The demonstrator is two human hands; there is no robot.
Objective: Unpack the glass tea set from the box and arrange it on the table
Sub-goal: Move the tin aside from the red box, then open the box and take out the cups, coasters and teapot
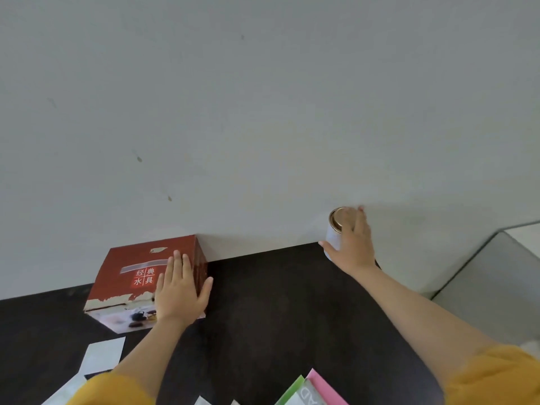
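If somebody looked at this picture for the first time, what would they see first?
Probably the red box with white writing, at the back left of the dark table against the wall, with the left hand resting flat on top. Next, the right hand gripping a small white tin with a gold lid at the back right.

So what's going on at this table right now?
A person in yellow sleeves is at a dark table against a pale wall. The left hand lies flat on top of a closed red box with tape across its lid, so nothing is unpacked yet. The right hand grips a small white tin with a gold lid at the table's back edge. Papers lie near the front.
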